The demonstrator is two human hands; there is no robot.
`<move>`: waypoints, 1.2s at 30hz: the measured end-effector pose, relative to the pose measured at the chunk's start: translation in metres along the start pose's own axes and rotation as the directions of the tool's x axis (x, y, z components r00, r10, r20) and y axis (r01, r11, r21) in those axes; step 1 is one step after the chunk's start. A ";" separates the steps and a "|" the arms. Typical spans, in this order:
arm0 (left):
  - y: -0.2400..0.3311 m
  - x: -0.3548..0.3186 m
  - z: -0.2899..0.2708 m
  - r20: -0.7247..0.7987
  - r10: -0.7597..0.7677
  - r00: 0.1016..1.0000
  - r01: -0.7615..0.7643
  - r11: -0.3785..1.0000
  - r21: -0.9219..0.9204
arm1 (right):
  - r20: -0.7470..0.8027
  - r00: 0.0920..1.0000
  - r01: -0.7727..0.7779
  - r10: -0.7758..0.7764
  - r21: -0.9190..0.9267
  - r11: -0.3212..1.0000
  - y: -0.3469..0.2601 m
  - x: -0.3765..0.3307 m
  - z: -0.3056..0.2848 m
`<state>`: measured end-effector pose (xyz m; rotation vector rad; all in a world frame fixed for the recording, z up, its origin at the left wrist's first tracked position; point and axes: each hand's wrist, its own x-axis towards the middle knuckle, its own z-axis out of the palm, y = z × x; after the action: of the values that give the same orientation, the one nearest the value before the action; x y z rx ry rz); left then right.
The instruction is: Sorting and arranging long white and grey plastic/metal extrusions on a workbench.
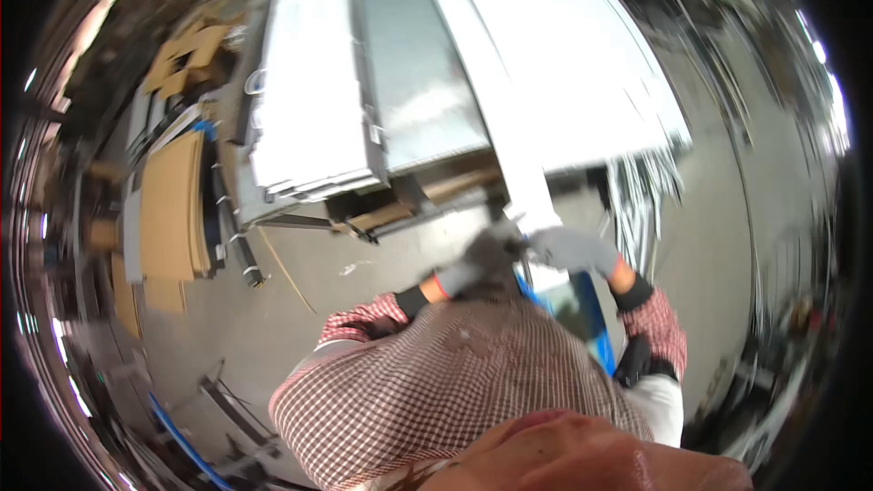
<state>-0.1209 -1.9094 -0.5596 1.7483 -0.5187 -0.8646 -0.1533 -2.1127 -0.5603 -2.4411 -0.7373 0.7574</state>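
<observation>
Both my hands wear grey gloves and meet in front of my body, at the near end of a long white strip (526, 184). The strip runs away from me between the stacks on the table. My right hand (575, 249) is closed around its near end, fingers curled in toward the middle. Beside it, my left hand (484, 262) comes close to the same end, but it is dark and smeared by motion, so its grip does not show. Small pale bits at the strip's end are too blurred to name.
A stack of long white panels (314, 82) lies on the table's left side, a wide white stack (582, 64) on its right. Thin grey strips (635, 205) hang over the near edge. Cardboard sheets (171, 209) lean at the left. A blue-edged object (582, 314) stands beside me.
</observation>
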 end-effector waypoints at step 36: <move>-0.082 0.074 0.026 0.114 0.464 0.878 -0.382 0.539 0.751 | -0.400 0.702 -0.232 0.590 0.654 0.720 -0.030 -0.014 0.040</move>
<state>-0.0987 -1.9501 -0.6635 2.2435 -1.3317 -0.1690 -0.1980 -2.0885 -0.5673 -2.0885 0.3097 0.2509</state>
